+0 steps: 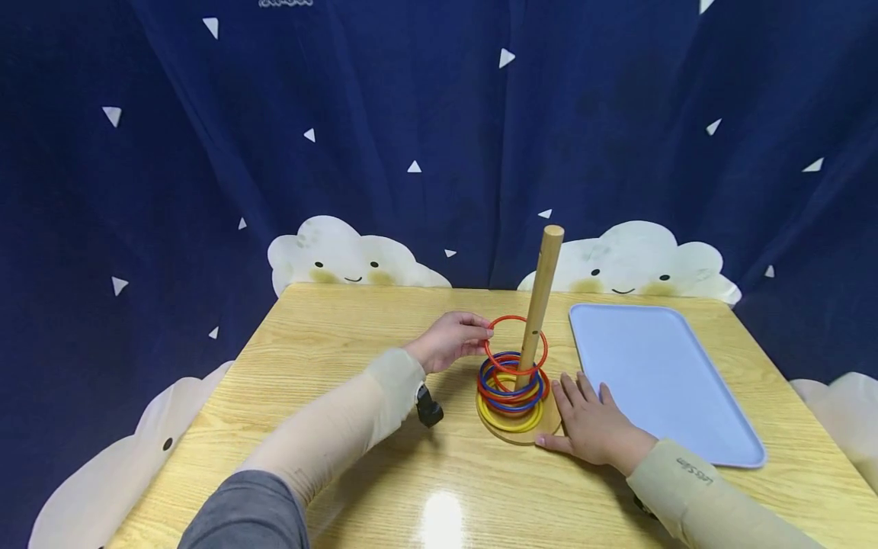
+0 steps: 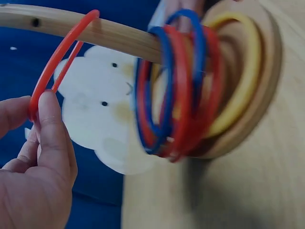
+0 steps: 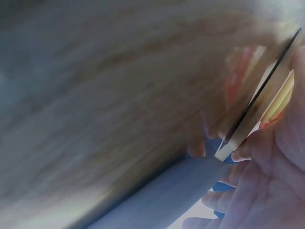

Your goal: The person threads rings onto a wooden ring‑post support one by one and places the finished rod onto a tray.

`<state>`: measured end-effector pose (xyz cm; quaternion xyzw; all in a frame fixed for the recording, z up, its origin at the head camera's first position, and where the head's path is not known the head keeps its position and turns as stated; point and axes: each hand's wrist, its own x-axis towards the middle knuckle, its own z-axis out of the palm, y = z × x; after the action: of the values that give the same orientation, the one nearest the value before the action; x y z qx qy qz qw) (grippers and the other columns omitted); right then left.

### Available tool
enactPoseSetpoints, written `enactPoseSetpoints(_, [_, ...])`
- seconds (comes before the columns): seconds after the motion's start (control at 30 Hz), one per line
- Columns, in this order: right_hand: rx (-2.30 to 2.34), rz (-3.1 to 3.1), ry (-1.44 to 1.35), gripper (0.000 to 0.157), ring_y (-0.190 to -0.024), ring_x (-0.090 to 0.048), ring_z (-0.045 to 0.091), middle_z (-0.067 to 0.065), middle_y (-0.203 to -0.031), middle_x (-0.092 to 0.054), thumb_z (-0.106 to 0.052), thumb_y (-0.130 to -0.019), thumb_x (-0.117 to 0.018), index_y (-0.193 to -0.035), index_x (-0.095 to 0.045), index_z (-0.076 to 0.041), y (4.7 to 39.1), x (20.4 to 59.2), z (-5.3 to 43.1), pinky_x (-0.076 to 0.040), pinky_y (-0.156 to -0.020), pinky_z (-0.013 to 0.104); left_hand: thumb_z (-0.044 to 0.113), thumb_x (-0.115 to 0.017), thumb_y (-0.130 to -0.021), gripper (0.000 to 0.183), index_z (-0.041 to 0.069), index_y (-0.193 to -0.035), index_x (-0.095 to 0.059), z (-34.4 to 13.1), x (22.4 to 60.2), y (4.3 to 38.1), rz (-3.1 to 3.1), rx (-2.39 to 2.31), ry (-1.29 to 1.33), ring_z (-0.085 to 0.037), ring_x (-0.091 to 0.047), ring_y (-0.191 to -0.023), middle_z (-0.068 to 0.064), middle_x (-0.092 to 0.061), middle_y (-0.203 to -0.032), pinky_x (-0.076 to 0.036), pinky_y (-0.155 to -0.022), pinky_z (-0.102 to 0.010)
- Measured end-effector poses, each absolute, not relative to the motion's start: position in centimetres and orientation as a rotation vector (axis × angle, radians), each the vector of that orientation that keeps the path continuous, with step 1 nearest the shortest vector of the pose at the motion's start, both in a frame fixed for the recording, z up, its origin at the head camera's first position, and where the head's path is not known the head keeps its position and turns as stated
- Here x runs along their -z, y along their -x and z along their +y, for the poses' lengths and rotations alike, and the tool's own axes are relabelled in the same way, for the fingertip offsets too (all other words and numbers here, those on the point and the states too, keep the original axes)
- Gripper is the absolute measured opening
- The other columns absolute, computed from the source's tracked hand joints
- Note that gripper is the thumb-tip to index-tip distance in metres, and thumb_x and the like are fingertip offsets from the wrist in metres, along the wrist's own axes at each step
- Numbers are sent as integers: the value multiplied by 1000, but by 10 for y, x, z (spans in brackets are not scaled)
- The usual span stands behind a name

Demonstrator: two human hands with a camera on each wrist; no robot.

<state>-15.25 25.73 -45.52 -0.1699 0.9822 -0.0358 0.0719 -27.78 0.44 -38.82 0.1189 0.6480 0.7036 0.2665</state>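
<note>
Between thumb and fingers my left hand pinches a red ring by its left side. That ring is tilted and encircles the wooden post, above the pile. Round the foot of the post lie several blue, red and yellow rings, stacked loosely on a round wooden base. In the left wrist view the pinched ring stands apart from the pile. My right hand rests with spread fingers at the right edge of the base, the thumb at its front. The right wrist view shows its palm beside the base's edge.
A pale blue tray lies on the wooden table, to the right of the base and close to my right hand. Behind the table hangs a dark blue curtain with white triangles and clouds.
</note>
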Motion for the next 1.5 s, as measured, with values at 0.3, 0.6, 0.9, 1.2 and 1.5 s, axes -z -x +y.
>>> enactPoseSetpoints(0.3, [121,2951,499,105,-144,-22,60,36,-157,-31,-72,-93,-58,-153,-36,11,151,451,255,-21,-109,80,-5,-56,-102,31,-18,-129,-53,2,426,280,1741,-1857,-243,-12,-60,-78,-9,-62,-96,-58,-72,-22])
enactPoseSetpoints(0.6, [119,2945,494,105,-145,-22,59,36,-158,-29,-72,-93,-56,-154,-35,11,150,450,254,-22,-110,78,-5,-59,-101,22,-13,-121,-59,0,444,278,1736,-1824,-192,-13,-62,-74,-8,-63,-94,-58,-70,-22])
enactPoseSetpoints(0.9, [93,2960,483,104,-146,-20,58,36,-159,-27,-73,-92,-57,-153,-37,9,151,452,255,-16,-109,81,-6,-59,-100,16,-11,-115,-62,1,441,276,1741,-1826,-246,-12,-62,-73,-6,-64,-91,-57,-70,-21])
enactPoseSetpoints(1.2, [72,2995,469,107,-145,-21,59,38,-157,-28,-78,-90,-54,-154,-38,6,152,454,255,-18,-108,81,0,-58,-103,15,-9,-114,-63,-4,443,278,1765,-1756,-225,-12,-62,-73,-6,-63,-90,-58,-73,-24])
enactPoseSetpoints(1.5, [103,2959,485,105,-144,-22,60,38,-157,-29,-76,-89,-57,-151,-43,8,159,441,261,-19,-108,82,4,-55,-105,33,-19,-128,-53,-24,440,272,1777,-1778,-278,-12,-61,-77,-10,-63,-91,-57,-71,-22])
